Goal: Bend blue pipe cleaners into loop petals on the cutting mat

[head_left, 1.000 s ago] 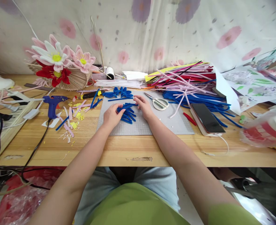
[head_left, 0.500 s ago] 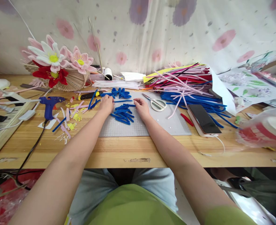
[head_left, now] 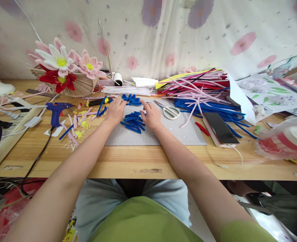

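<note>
My left hand (head_left: pixel 116 109) rests over the grey cutting mat (head_left: pixel 178 134), its fingertips by the left end of some bent, looped blue pipe cleaners (head_left: pixel 132 99). Its finger pads are hidden, so a grip cannot be made out. Opposite it, my right hand (head_left: pixel 151 115) is open, thumb and fingers apart, with the forefinger near the right end of the looped pieces. Between and just below the hands lies a pile of short blue pipe cleaners (head_left: pixel 133 122). White-handled scissors (head_left: pixel 171 112) lie right of my right hand.
A blue glue gun (head_left: pixel 57 112), pink and yellow scraps (head_left: pixel 80 126) and a yellow-black cutter (head_left: pixel 99 102) are on the left. Pipe-cleaner flowers (head_left: pixel 60 65) stand behind. Bundled pipe cleaners (head_left: pixel 209 107), a phone (head_left: pixel 220 127) and a bagged cup (head_left: pixel 284 139) occupy the right.
My right hand has moved up and its fingers have spread. The straight blue pipe cleaner that lay between my hands no longer shows there. The view has shifted slightly.
</note>
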{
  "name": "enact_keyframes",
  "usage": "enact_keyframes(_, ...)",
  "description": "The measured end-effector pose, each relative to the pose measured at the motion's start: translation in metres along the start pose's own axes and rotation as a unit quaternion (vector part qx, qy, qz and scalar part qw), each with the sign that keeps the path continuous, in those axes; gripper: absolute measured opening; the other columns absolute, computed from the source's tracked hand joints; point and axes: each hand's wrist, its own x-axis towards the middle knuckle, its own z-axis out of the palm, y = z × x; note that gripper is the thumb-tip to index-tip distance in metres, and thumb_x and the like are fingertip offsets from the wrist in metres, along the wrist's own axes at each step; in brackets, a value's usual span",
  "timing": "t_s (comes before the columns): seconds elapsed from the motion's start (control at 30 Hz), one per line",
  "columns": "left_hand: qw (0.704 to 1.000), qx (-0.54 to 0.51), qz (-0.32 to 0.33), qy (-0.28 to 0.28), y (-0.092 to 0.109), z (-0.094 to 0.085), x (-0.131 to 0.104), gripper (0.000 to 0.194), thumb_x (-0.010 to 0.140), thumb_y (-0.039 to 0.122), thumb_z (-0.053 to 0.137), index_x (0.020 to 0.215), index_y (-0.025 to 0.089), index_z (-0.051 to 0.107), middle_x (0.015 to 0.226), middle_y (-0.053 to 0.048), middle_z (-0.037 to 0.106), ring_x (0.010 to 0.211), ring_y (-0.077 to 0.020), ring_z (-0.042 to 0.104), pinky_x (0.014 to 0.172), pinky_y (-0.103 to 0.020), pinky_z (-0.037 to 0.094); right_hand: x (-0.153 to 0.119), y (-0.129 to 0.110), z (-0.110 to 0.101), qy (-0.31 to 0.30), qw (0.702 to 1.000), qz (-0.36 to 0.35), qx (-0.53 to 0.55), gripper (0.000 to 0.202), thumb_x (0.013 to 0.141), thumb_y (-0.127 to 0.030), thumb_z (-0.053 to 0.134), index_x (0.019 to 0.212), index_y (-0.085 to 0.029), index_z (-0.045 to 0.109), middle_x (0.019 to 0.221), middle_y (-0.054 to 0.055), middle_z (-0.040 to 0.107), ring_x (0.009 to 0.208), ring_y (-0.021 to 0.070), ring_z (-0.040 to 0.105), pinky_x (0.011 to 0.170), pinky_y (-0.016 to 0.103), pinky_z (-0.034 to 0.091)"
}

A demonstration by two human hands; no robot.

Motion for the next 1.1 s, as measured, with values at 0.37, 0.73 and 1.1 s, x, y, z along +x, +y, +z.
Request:
enact_keyframes(0.37,0.966,-0.243,-0.092,0.009,0.036,-0.008,-0.021,0.019,0.085,0.028,0.044,0.094,0.018,0.058,0.087,-0.005,0.061,0.081,-0.0171,0.057,0.076,-0.029,0.044,0.010,-0.006,-0.011,0.065,0.955,0.115,0.267,0.019,0.077,-0.037,0.057,0.074,-0.019,0.062,0.069,0.001,0.051,0.069,0.0143,0.047,0.065,0.028,0.035)
enact_keyframes(0.73,0.713,-0.626,-0.317,-0.018,0.060,0.017,-0.032,0.011,0.078,0.023,0.059,0.080,0.016,0.052,0.071,0.001,0.063,0.070,-0.0111,0.065,0.067,-0.027,0.055,0.006,-0.007,0.000,-0.126,0.778,0.205,0.581,0.032,0.061,-0.046,0.069,0.065,-0.016,0.056,0.049,-0.007,0.044,0.042,0.0030,0.031,0.041,0.020,0.020)
enact_keyframes(1.1,0.676,-0.640,-0.358,-0.076,0.056,0.013,-0.041,0.014,0.080,0.022,0.058,0.089,0.011,0.061,0.080,-0.006,0.069,0.066,-0.0146,0.068,0.056,-0.023,0.055,0.002,-0.010,0.007,-0.145,0.798,0.189,0.554,0.037,0.060,-0.047,0.071,0.065,-0.016,0.052,0.052,-0.006,0.052,0.043,0.0028,0.038,0.042,0.017,0.027)
